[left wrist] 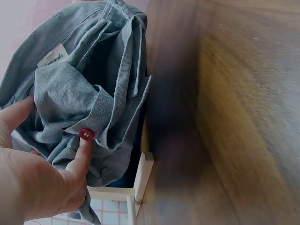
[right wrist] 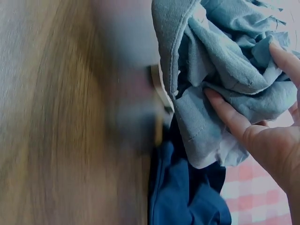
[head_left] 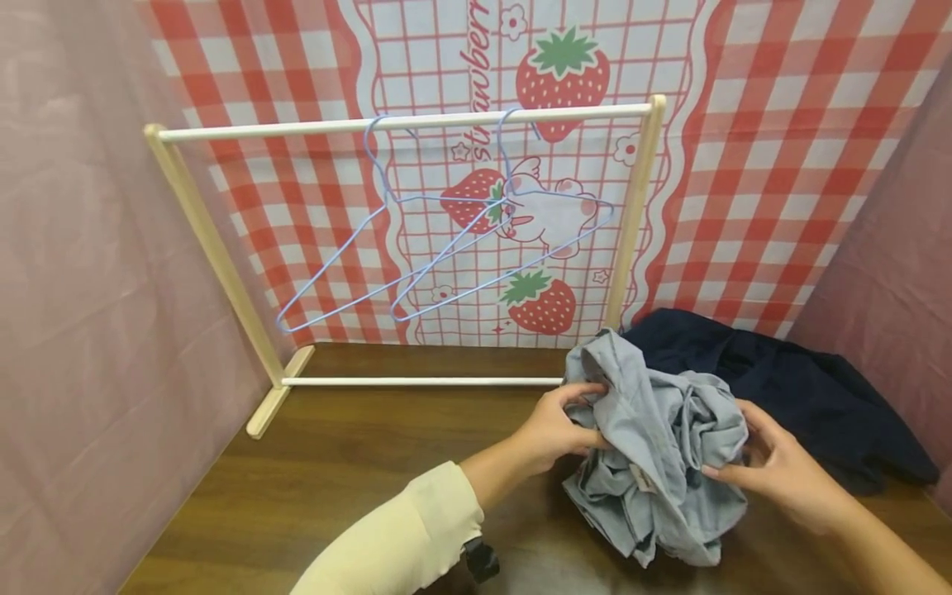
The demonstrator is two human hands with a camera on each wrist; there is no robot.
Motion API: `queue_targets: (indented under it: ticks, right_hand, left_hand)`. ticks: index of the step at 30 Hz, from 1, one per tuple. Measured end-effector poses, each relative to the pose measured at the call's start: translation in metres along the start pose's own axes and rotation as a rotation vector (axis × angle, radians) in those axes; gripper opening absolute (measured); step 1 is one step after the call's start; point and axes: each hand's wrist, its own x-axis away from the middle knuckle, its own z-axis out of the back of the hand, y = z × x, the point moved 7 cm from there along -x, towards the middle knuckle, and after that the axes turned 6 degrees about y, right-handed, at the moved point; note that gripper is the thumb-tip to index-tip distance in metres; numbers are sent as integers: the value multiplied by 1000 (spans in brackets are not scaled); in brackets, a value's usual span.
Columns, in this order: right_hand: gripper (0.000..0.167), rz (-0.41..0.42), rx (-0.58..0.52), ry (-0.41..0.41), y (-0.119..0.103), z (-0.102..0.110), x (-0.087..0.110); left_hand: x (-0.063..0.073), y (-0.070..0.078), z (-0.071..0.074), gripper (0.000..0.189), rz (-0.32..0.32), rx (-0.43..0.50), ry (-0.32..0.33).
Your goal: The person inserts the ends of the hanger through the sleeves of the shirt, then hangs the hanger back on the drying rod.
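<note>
Hands, two: left hand [head_left: 546, 426] and right hand [head_left: 788, 471], one at each side of the same cloth. Left thumb and fingers pinch a fold, one fingertip touching the button; right thumb and fingers grip the opposite side.

Sleeve [head_left: 409, 529], one: pale yellow, smooth, on the left arm; right forearm bare where visible.

Black fitting [head_left: 482, 559], one: small, at the sleeve's edge.

Grey garment [head_left: 632, 421], one: woven cloth, matt, bunched into a loose crumpled ball with stitched edges; held between both hands, before the rack's right end. Whether its underside touches the table cannot be told.

Button [left wrist: 86, 134], one seen: red, round, on the grey garment.

Label [left wrist: 53, 56], one: white, rectangular, dark lettering, sewn inside a band of the same garment.

Table [head_left: 357, 471], one: brown, wood-grained, slightly glossy.

Navy garment [head_left: 781, 380], one: dark, soft-folded, heaped on the table at right, behind the grey garment.

Rack [head_left: 260, 130], one: two pale wooden uprights, two white round rods, upper and lower; one foot fully visible, a flat wooden bar.

Hangers [head_left: 504, 265], two: thin, light blue, triangular, hooked on the upper rod, bare, outlines overlapping.

Curtains [head_left: 74, 289], two: dusty pink, creased, one each side.

Backdrop [head_left: 773, 165], one: printed cloth, red-and-white checks flanking a gridded panel; three strawberries, one white winged animal.
</note>
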Motion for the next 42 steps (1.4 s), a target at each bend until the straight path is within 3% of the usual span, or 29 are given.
queue_targets:
  ticks: [10,23,35,42]
  right_hand:
    - [74,-44,130,-35,0,-27,-12]
    - [76,-53,167,-43,3,-55,-37]
    - [73,-114,105,-96,22,-89,-52]
    - [72,-29,127,-78,30,-101,-61]
  left_hand:
    - [15,-2,28,66,-36,22,13]
    - [33,5,63,65,-135,-17,86]
    - [53,-14,94,70,-84,7,138]
    - [58,-22,107,69,-60,3,156]
